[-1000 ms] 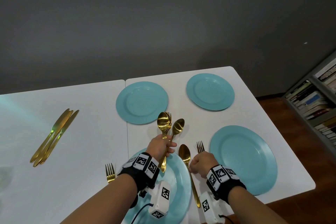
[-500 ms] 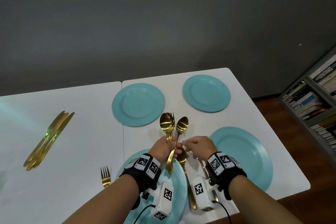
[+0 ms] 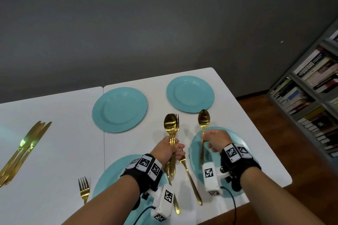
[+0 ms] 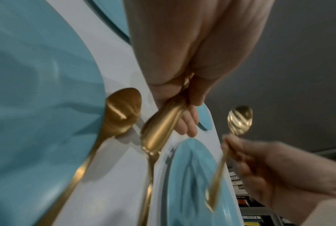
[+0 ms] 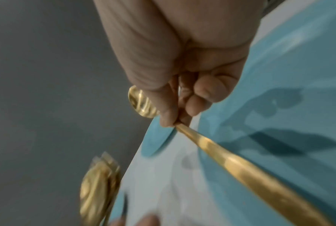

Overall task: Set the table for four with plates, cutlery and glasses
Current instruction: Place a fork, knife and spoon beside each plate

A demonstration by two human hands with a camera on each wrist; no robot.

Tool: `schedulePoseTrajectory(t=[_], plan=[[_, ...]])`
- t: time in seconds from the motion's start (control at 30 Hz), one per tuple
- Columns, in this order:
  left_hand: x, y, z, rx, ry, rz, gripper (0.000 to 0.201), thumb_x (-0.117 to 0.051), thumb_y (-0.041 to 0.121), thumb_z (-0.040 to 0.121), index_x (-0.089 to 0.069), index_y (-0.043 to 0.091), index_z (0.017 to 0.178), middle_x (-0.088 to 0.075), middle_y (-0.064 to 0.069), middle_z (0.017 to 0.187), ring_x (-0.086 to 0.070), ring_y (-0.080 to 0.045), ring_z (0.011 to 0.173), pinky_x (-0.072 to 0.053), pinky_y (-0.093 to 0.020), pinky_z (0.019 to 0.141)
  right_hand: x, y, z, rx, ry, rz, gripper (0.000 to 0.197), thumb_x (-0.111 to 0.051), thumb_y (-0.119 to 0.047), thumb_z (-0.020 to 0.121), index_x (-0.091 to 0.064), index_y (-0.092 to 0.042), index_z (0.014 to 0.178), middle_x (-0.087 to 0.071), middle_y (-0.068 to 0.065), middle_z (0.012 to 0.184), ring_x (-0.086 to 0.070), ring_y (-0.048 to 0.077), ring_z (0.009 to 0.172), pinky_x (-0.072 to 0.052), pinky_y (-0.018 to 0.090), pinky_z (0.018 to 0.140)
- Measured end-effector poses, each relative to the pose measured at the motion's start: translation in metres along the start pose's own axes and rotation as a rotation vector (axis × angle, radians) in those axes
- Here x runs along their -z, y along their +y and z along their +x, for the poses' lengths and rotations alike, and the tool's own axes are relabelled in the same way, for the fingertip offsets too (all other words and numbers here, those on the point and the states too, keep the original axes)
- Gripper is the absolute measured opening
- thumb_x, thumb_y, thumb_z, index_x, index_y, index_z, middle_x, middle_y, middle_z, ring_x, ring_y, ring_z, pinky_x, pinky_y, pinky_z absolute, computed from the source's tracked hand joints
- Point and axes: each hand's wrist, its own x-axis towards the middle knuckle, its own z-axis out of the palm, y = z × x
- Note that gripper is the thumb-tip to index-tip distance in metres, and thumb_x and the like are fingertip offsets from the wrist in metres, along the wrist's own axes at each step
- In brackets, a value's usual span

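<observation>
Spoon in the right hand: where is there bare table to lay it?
Free: the white strip right of the near-right plate, before the table edge. Crowded: the gap left of that plate, where a fork lies and the left hand grips a cutlery bundle.

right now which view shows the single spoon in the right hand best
The head view: the single spoon shows bowl to handle, upright in the right hand over a plate. The right wrist view shows mostly its blurred handle; the left wrist view shows it small and blurred.
</observation>
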Motion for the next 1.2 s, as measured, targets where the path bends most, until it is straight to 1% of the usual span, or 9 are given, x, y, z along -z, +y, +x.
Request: schedulePoseTrajectory(t=[0.1, 0.2, 0.37, 0.47, 0.6, 0.87, 1.03, 1.13, 1.2], plan=[[-0.009, 0.003, 0.005, -0.006, 0.052, -0.021, 0.013, -0.042, -0.003, 0.094, -0.046, 0.009, 0.099, -0.06, -0.012, 0.089, -0.059, -0.02, 0.069, -0.051, -0.028, 0.065, 0.049, 0.016, 0.023, -0.054, 0.105, -0.219, 0.021, -0.057, -0.019, 0.091, -0.07, -0.007, 0.102, -0.067, 0.009, 0.096, -0.057, 0.021, 0.08, -0.048, 0.029, 0.071], [-0.02, 0.004, 0.012, 0.005, 0.091, -0.05, 0.014, -0.043, -0.004, 0.093, -0.048, 0.007, 0.1, -0.057, -0.012, 0.084, -0.056, -0.021, 0.066, -0.048, -0.029, 0.061, 0.091, 0.041, 0.044, -0.145, 0.245, -0.472, 0.033, -0.043, -0.03, 0.095, -0.065, -0.016, 0.115, -0.064, 0.005, 0.12, -0.061, 0.022, 0.107, -0.048, 0.028, 0.089], [-0.032, 0.003, 0.019, 0.005, 0.13, -0.041, 0.013, -0.041, -0.004, 0.093, -0.047, 0.006, 0.099, -0.055, -0.011, 0.08, -0.054, -0.021, 0.062, -0.047, -0.03, 0.061, 0.123, 0.08, 0.067, -0.366, 0.18, -0.562, 0.035, -0.056, -0.029, 0.092, -0.063, -0.005, 0.116, -0.062, 0.009, 0.11, -0.061, 0.027, 0.109, -0.049, 0.026, 0.072], [-0.037, 0.001, 0.023, 0.01, 0.15, -0.049, 0.013, -0.042, -0.004, 0.093, -0.048, 0.006, 0.097, -0.055, -0.012, 0.078, -0.054, -0.02, 0.06, -0.047, -0.029, 0.06, 0.123, 0.091, 0.075, -0.459, 0.187, -0.64, 0.036, -0.06, -0.031, 0.089, -0.063, -0.003, 0.112, -0.065, 0.012, 0.114, -0.062, 0.028, 0.104, -0.05, 0.028, 0.083], [-0.043, 0.0, 0.028, 0.015, 0.162, -0.051, 0.014, -0.043, -0.004, 0.092, -0.049, 0.008, 0.095, -0.056, -0.012, 0.076, -0.054, -0.02, 0.06, -0.047, -0.03, 0.06, 0.121, 0.097, 0.086, -0.477, 0.177, -0.677, 0.033, -0.061, -0.031, 0.088, -0.065, -0.005, 0.107, -0.063, 0.009, 0.097, -0.062, 0.025, 0.093, -0.052, 0.028, 0.081], [-0.054, 0.002, 0.032, 0.029, 0.158, -0.061, 0.014, -0.044, -0.004, 0.092, -0.05, 0.009, 0.091, -0.055, -0.012, 0.076, -0.052, -0.02, 0.06, -0.045, -0.028, 0.057, 0.124, 0.097, 0.085, -0.417, 0.168, -0.759, 0.029, -0.06, -0.037, 0.089, -0.061, -0.01, 0.1, -0.051, 0.004, 0.074, -0.055, 0.021, 0.081, -0.042, 0.028, 0.065], [-0.056, 0.003, 0.034, 0.031, 0.164, -0.053, 0.014, -0.043, -0.004, 0.093, -0.05, 0.009, 0.093, -0.055, -0.012, 0.077, -0.052, -0.02, 0.061, -0.045, -0.029, 0.06, 0.119, 0.093, 0.073, -0.231, 0.212, -0.728, 0.032, -0.059, -0.041, 0.089, -0.068, -0.012, 0.1, -0.066, 0.004, 0.099, -0.06, 0.02, 0.088, -0.047, 0.027, 0.075], [-0.056, 0.003, 0.035, 0.031, 0.173, -0.055, 0.015, -0.042, -0.004, 0.093, -0.05, 0.009, 0.093, -0.055, -0.012, 0.076, -0.051, -0.02, 0.061, -0.045, -0.029, 0.06, 0.109, 0.09, 0.068, -0.174, 0.129, -0.753, 0.038, -0.064, -0.05, 0.082, -0.071, -0.015, 0.093, -0.065, 0.0, 0.095, -0.06, 0.016, 0.089, -0.048, 0.024, 0.079], [-0.056, 0.004, 0.034, 0.033, 0.17, -0.057, 0.016, -0.041, -0.005, 0.093, -0.049, 0.01, 0.091, -0.054, -0.012, 0.075, -0.051, -0.02, 0.061, -0.044, -0.029, 0.059, 0.104, 0.093, 0.073, -0.175, 0.101, -0.79, 0.04, -0.065, -0.051, 0.08, -0.071, -0.014, 0.094, -0.063, -0.002, 0.088, -0.059, 0.015, 0.085, -0.047, 0.021, 0.07]])
